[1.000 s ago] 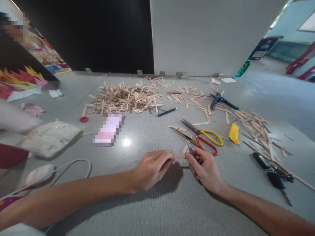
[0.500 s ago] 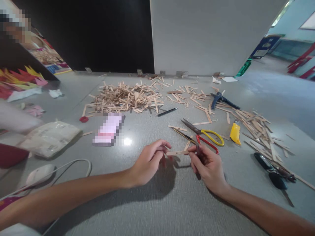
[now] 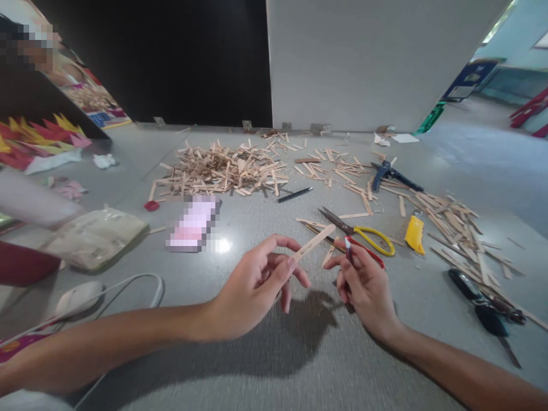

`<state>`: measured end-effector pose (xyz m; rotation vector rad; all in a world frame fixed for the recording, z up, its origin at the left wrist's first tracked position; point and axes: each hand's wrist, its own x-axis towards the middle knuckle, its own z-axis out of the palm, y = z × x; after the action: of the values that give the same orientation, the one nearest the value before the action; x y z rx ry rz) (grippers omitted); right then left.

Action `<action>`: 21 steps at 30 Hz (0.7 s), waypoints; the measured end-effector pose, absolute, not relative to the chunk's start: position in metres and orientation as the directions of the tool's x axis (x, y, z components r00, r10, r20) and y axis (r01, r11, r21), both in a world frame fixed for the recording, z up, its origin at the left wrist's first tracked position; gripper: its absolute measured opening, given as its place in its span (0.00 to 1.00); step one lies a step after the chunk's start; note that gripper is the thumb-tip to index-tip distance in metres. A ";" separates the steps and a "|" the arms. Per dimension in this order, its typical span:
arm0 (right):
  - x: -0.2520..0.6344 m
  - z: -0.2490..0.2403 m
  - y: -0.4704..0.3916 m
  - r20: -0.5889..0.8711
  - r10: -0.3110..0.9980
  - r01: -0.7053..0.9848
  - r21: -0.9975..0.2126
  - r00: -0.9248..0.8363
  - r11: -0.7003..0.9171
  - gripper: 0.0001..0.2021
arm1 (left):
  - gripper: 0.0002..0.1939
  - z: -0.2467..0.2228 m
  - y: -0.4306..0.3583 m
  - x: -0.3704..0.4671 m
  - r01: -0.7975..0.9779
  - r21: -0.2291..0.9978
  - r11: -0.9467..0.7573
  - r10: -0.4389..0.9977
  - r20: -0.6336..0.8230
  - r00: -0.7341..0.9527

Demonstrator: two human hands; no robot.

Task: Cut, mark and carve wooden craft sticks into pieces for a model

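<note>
Between the thumb and fingers of my left hand (image 3: 252, 291) is a wooden craft stick (image 3: 314, 242), tilted up to the right, with a small dark-outlined mark or slot near the held end. My right hand (image 3: 363, 285) is closed around a slim pen-like tool (image 3: 348, 249) with a red and white end; its kind is unclear. Just beyond that hand, scissors (image 3: 357, 229) with one yellow and one red handle lie on the grey table (image 3: 240, 371). More sticks and a thin dark pointed tool lie beside the blades, partly hidden.
A large heap of wooden pieces (image 3: 222, 168) lies at the back. A black pen (image 3: 295, 194), yellow cutter (image 3: 414, 234), dark blue clamp-like tool (image 3: 387, 172) and keys (image 3: 483, 308) lie around. To the left are a phone (image 3: 194, 222), plastic bag (image 3: 103, 237) and white cabled charger (image 3: 79, 298).
The craft stick has left my right fingers and is now held by my left hand alone, swung up to a slant. My right hand's slim tool has turned more upright.
</note>
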<state>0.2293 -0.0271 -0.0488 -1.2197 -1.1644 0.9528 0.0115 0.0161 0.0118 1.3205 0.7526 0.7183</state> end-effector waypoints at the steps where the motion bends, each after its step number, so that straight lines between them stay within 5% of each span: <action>1: 0.229 -0.049 -0.027 0.137 0.975 0.058 -0.990 0.173 0.128 0.22 | 0.19 0.017 0.014 0.009 -0.051 0.994 0.096 0.827 -0.051 0.559; 21: 0.224 -0.040 -0.028 0.045 0.989 0.137 -0.990 0.143 0.026 0.25 | 0.07 0.039 0.001 -0.005 -0.098 0.992 -0.085 0.853 0.123 0.507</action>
<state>0.2235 -0.0282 -0.0404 -1.3460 -1.2129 1.0075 -0.0047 0.0015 0.0388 1.4406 0.7013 0.9099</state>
